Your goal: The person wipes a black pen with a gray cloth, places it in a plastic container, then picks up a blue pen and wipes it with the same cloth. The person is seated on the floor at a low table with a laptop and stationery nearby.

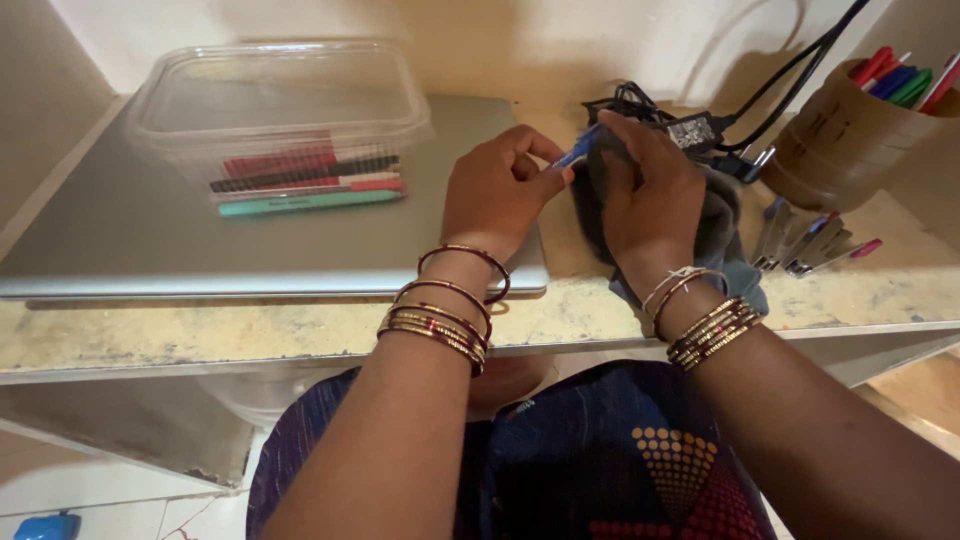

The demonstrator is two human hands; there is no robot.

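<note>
Grip: left hand (497,190) pinches blue pen (575,153); right hand (648,190) clutches grey cloth (722,235) around its tip, above the surface (300,335). Risk: pen slipping out, or ink smearing the cloth. Laptop (120,240), cables (700,130) adjacent.

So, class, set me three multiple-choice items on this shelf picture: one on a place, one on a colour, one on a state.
1. Where does the clear plastic box stand?
A. on the closed laptop
B. on the floor
C. inside the brown pen holder

2. What colour is the pen pinched by the left hand?
A. yellow
B. blue
C. white

3. What is the right hand doing?
A. resting flat and empty
B. holding the grey cloth around the pen
C. lifting the box

Answers: 1 A, the box sits on the grey lid; 2 B, blue shows between the hands; 3 B, its fingers press on the cloth.
</note>
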